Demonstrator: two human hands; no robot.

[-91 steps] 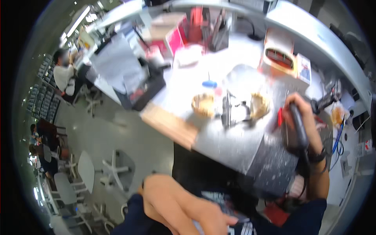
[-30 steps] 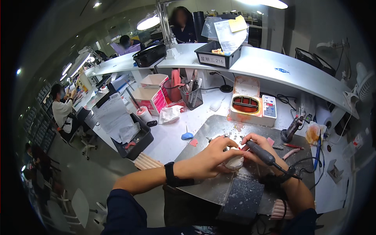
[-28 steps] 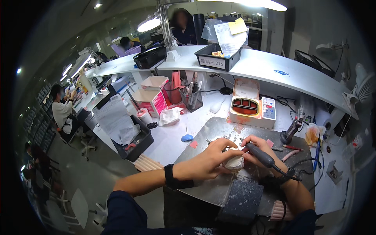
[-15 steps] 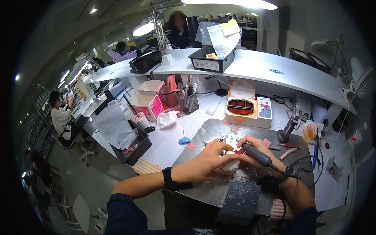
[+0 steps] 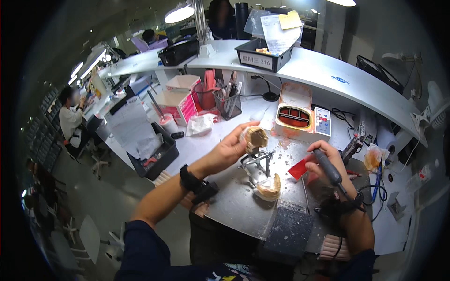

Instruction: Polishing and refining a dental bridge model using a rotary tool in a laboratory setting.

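Observation:
My left hand (image 5: 228,147) is closed round the upper dental cast (image 5: 257,138) and holds it raised and tilted. That cast joins the metal articulator (image 5: 257,164), which is swung open. Below, the lower dental cast (image 5: 268,189), a tan arch on a white base, rests over the metal work plate (image 5: 234,201). To the right, my right hand (image 5: 333,157) is closed on a dark grey corded handpiece (image 5: 326,166), apparently an electric wax knife; its tip is hard to see. A flat red wax piece (image 5: 297,169) juts from the fingers of the same hand.
A heated wax pot (image 5: 310,133) stands at the back of the bench. Left of it are a mesh pen holder (image 5: 228,107), pink boxes (image 5: 176,107) and a black tray (image 5: 164,164) with papers. A thin metal tool (image 5: 306,196) lies on the plate near a dark block (image 5: 288,229).
The casts, formerly held low between both hands, are now opened apart. My left hand has lifted the upper cast; my right hand has moved away rightward with the handpiece and red wax.

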